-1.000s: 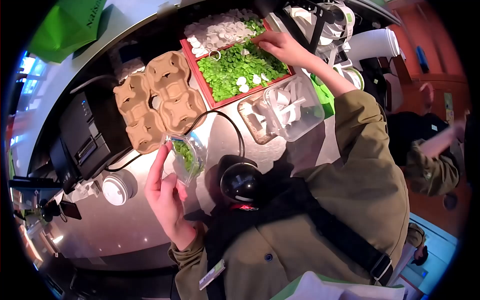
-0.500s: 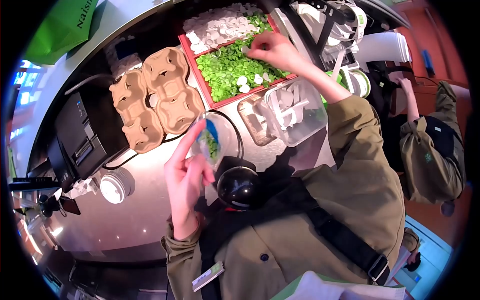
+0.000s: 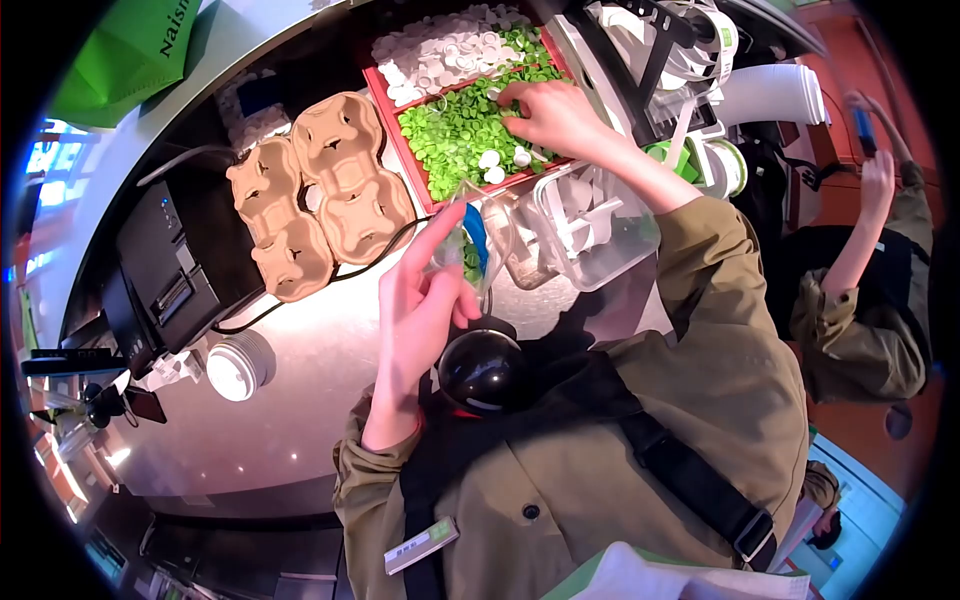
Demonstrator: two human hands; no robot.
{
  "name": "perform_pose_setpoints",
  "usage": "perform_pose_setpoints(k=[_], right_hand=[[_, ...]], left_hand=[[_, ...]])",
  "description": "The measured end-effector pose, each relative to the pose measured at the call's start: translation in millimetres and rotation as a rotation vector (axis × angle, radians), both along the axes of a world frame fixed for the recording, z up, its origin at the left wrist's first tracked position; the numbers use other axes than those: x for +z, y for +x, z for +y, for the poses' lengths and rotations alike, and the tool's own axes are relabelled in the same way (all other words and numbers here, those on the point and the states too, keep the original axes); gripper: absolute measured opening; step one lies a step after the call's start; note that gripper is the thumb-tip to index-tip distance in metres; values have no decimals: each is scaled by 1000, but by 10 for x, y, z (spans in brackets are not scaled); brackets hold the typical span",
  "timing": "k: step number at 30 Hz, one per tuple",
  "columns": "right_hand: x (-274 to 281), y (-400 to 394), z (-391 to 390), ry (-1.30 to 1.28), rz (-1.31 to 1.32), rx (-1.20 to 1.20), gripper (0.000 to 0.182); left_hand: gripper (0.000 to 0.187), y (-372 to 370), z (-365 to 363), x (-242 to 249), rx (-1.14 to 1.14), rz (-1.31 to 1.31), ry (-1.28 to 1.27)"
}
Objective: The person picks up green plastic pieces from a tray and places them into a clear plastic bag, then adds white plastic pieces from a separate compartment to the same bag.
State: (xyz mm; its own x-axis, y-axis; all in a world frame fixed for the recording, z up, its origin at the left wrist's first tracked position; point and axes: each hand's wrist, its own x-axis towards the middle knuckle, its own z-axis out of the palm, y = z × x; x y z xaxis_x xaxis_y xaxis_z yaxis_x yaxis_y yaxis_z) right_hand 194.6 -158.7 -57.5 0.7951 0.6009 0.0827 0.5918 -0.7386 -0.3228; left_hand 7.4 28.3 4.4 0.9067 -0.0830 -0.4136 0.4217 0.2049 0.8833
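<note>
My left hand (image 3: 425,300) holds a clear plastic bag (image 3: 478,250) with green pieces and a blue patch in it, its index finger along the bag's edge. Over the red divided tray (image 3: 404,155), my right hand (image 3: 555,115) reaches into the small green pieces (image 3: 450,135), fingers bent together. What its fingertips hold, if anything, is too small to make out. A few white round pieces (image 3: 493,174) lie on the green ones. White pieces (image 3: 440,55) fill the tray's far compartment.
Cardboard cup carriers (image 3: 350,180) lie left of the tray, near a black device (image 3: 165,270) and stacked white lids (image 3: 235,368). Clear containers (image 3: 610,265) sit by my right forearm. A black ball-shaped object (image 3: 482,370) is before my chest. At right, a co-worker's arm (image 3: 868,225) is raised.
My left hand has moved right with the bag, closer to the tray. My right hand has shifted slightly over the green pieces. The co-worker's arm has risen.
</note>
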Motion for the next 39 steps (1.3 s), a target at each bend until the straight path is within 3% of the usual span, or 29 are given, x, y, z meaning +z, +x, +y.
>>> perform_pose_setpoints(k=[4,7,8,9,12,15,16,17,19,20,27,30,33,37,39], right_hand=[[46,-18,-15,94,60,-62,24],[112,62,-120,473,296,-159,23],[184,92,-182,661,830,-417,20],[182,150,-323,1030,1289,-359,18],[577,-105,-184,1165,1455,-536,20],[441,-2,-341,1092,1436,-255,23],[439,-7,-304,884,1133,-312,24],[411,-19,-193,525,623,-250,23],[136,102,-96,394,272,52,20],[115,151,-93,196,203,96,23],[94,231,42,-114,98,181,21],[129,254,-35,16,211,151,19],[181,321,-215,314,581,-29,20],[316,227,-281,328,531,-171,24],[367,265,-419,235,293,-104,25]], left_hand=[[47,71,-86,-10,1,-16,-27],[46,94,-118,-33,-1,-32,-42],[46,101,-131,-47,-3,-42,-47],[46,108,-146,-60,-6,-53,-52],[46,113,-199,-116,-15,-51,-83],[52,123,-221,-150,-47,-26,-104],[52,125,-227,-155,-50,-33,-105],[52,127,-230,-156,-55,-39,-105],[52,131,-231,-154,-58,-38,-106],[52,128,-230,-156,-54,-30,-108],[52,110,-201,-154,-32,-28,-107],[52,101,-202,-142,-19,-18,-96],[52,98,-172,-147,-19,-33,-107],[45,110,-196,-137,0,-36,-88],[44,106,-172,-117,-19,-28,-49]])
